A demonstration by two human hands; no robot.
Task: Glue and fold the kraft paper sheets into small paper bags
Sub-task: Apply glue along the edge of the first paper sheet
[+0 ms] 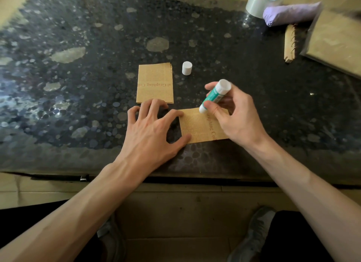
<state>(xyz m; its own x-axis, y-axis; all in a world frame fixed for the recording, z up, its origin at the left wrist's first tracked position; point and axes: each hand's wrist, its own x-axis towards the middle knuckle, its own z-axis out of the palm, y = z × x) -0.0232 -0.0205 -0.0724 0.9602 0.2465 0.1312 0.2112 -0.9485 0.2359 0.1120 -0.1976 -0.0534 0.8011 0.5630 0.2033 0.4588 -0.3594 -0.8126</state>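
Kraft sheet point(201, 127) touched by wide-spread left hand point(150, 129); right hand point(237, 118) grip holds glue stick point(214, 96).

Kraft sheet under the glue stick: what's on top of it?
On the kraft sheet, the glue stick tip touches the far edge, gripped by the right hand. The left hand presses its left edge. The right hand covers its right part.

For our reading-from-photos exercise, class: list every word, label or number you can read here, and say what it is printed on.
"al Graphing Col": upside down on the kraft paper stack.
"raphing Col": sideways on the near kraft sheet.
Label on the glue stick: too blurred to read.
Fine print on both papers: too small to read.
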